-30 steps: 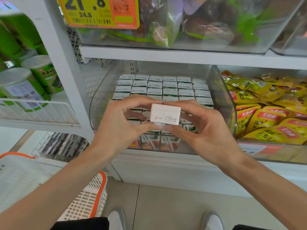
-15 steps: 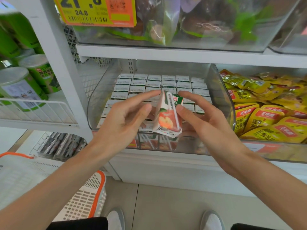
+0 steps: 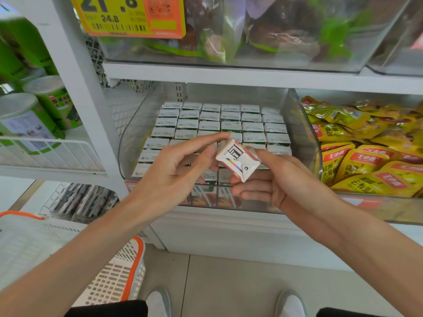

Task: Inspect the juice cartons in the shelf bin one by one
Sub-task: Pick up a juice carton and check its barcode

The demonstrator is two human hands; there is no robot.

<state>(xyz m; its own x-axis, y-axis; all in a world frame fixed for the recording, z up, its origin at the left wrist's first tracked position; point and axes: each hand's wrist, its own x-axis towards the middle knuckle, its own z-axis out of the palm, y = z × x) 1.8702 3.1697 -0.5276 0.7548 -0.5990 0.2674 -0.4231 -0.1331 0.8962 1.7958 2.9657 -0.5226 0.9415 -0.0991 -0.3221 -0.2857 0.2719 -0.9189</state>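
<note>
Right now you hold one juice carton (image 3: 238,160) just in front of the clear shelf bin (image 3: 135,136), tilted, its white end with a black printed mark turned up toward you. Your left hand (image 3: 174,177) pinches it, thumb against its left edge and index finger stretched along its top. Your right hand (image 3: 274,183) cups it from below and from the right, fingers curled under it. Behind it the other juice cartons (image 3: 230,125) stand packed in tidy rows inside the bin, white tops up, on a white shelf (image 3: 217,221). Just right of the bin lies a heap of yellow snack packets (image 3: 366,161). Above, an upper bin (image 3: 286,60) holds bagged goods, with a yellow and orange price tag (image 3: 130,17) at its front. Green canisters (image 3: 27,120) sit behind a wire rail on your left. Down low, a white basket (image 3: 123,275) with orange trim stands on the pale tiled floor (image 3: 229,275) beside your grey shoes (image 3: 158,302)
</note>
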